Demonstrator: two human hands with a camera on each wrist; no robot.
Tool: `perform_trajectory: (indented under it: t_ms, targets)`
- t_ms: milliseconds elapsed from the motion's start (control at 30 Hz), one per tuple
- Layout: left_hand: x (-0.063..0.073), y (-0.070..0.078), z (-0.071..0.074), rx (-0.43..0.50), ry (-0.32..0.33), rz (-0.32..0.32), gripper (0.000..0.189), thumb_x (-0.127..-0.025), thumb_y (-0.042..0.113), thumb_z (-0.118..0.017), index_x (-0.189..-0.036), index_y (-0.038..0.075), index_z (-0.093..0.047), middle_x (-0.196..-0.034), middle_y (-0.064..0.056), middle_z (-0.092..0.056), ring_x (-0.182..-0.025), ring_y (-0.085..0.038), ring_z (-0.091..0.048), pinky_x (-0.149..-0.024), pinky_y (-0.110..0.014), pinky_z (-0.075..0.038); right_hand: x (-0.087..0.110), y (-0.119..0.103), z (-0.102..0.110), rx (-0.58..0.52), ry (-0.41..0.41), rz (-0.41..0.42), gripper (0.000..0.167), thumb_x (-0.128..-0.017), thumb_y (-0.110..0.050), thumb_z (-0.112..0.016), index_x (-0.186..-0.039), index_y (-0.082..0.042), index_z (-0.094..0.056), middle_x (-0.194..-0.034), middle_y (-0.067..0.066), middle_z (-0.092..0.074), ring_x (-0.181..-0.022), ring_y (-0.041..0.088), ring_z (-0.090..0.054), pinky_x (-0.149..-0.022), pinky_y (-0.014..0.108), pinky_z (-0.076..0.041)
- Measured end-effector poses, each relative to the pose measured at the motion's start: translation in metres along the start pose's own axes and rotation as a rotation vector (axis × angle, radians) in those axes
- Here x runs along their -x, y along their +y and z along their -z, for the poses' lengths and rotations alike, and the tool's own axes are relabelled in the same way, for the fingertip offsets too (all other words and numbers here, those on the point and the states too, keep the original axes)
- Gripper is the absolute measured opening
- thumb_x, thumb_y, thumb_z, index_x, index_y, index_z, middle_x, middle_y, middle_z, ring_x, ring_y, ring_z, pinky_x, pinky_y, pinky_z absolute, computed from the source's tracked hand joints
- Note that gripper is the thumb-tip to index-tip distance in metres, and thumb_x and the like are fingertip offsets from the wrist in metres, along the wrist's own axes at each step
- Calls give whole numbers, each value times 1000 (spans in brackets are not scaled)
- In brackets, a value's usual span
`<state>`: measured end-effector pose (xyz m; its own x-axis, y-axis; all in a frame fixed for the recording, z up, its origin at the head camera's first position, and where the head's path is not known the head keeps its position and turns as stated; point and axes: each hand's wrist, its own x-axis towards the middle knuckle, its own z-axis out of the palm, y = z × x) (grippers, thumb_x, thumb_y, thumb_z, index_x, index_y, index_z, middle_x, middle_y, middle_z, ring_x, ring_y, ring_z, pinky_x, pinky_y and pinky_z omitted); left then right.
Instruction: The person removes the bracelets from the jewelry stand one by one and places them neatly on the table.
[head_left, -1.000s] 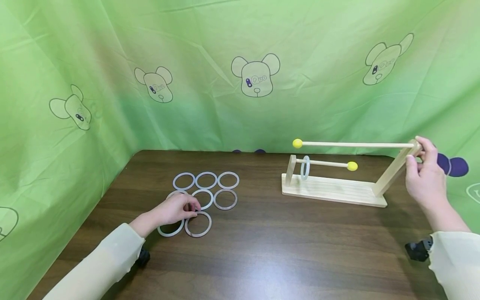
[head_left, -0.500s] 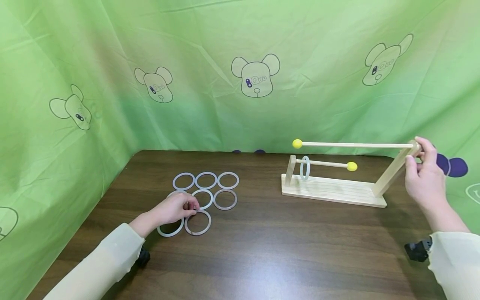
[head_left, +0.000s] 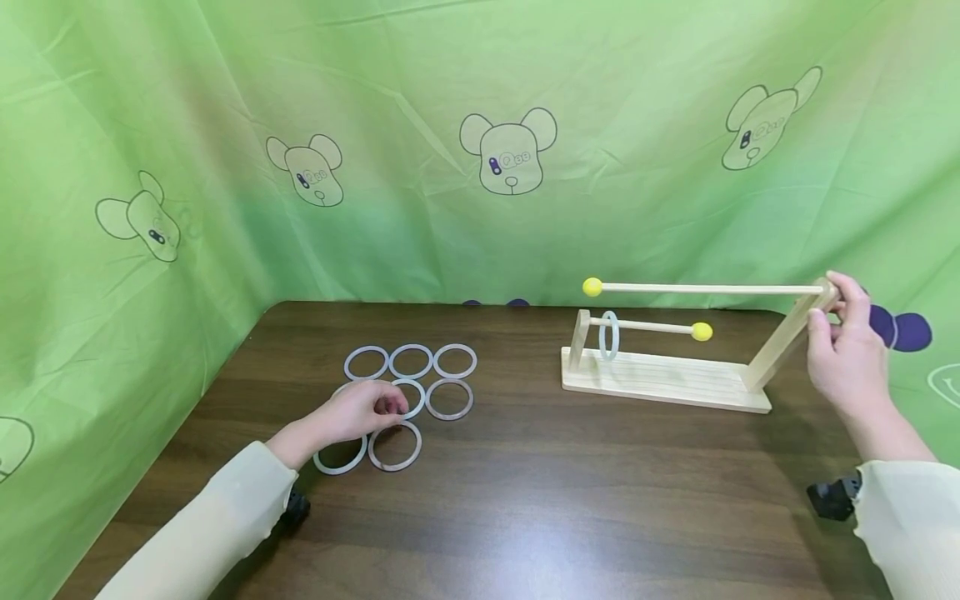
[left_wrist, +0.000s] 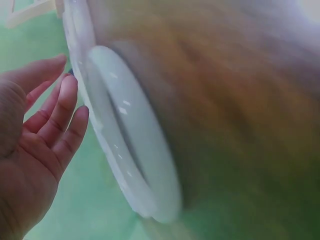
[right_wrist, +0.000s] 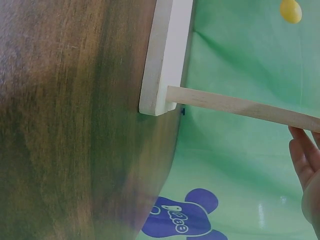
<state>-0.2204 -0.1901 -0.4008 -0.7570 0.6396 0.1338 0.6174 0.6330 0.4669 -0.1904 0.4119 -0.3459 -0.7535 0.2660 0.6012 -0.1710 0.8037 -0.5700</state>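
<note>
My left hand [head_left: 356, 412] is low over a group of pale plastic rings lying flat on the table, its fingers loosely bent. Thumb and fingertips are apart near the far rim of a front ring [head_left: 395, 469]; part of another ring is hidden beneath the hand. In the left wrist view, the fingers [left_wrist: 65, 110] are beside pale rings [left_wrist: 135, 110] with nothing between them. My right hand [head_left: 850, 350] grips the top of the tall post [head_left: 783, 342] of a wooden ring stand [head_left: 667, 379]. One ring [head_left: 616, 340] hangs on its lower rod [head_left: 656, 327].
Several rings [head_left: 456, 346] form rows on the brown table [head_left: 525, 500]. The stand's upper rod [head_left: 705, 289] points left and ends in a yellow ball [head_left: 592, 287]; another yellow ball [head_left: 702, 332] caps the lower rod. A green printed curtain [head_left: 420, 233] hangs behind.
My left hand has lifted slightly and shifted right, its thumb and fingers now wider apart. The rings and the right hand's hold on the stand look the same.
</note>
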Motion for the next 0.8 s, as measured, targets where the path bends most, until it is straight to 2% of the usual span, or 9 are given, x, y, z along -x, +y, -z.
perform_trajectory:
  t_ms: [100,233,500,667,800]
  targets:
    - [-9,6,-1,34,-1,-35,6,-85,9,-74,-88,11,-70,-70,15,-57,-63,0,-51,-58,-22,-45,0,0,1,16,-16,-8,51,-102,-19,-41,-150,-21,-27,-131,12,-55,-77,-26,-36,-66,22,-31]
    - [-24,15,-3,106,-18,-94,6,-87,6,-71,-93,7,-70,-72,12,-58,-64,-1,-51,-60,-23,-46,0,0,1,29,-28,-13,51,-102,-19,-40,-151,-21,-25,-132,29,-51,-76,-27,-34,-66,28,-32]
    - [-62,44,-19,139,-5,-176,15,-88,10,-72,-102,4,-69,-86,6,-65,-73,-3,-57,-68,-22,-49,0,-1,2,23,-37,-10,51,-102,-18,-39,-151,-19,-24,-129,36,-49,-75,-27,-32,-66,26,-32]
    - [-85,68,-29,193,11,-228,20,-89,11,-71,-106,1,-67,-86,4,-66,-72,-4,-57,-68,-22,-49,-1,-2,1,15,-26,0,51,-102,-18,-39,-150,-19,-25,-129,36,-49,-75,-27,-33,-65,24,-32]
    - [-101,86,-35,239,12,-239,20,-90,12,-70,-107,2,-67,-87,4,-66,-71,-4,-57,-70,-21,-49,-1,-3,2,15,-18,1,51,-102,-18,-40,-150,-19,-25,-128,36,-50,-75,-27,-33,-65,25,-32]
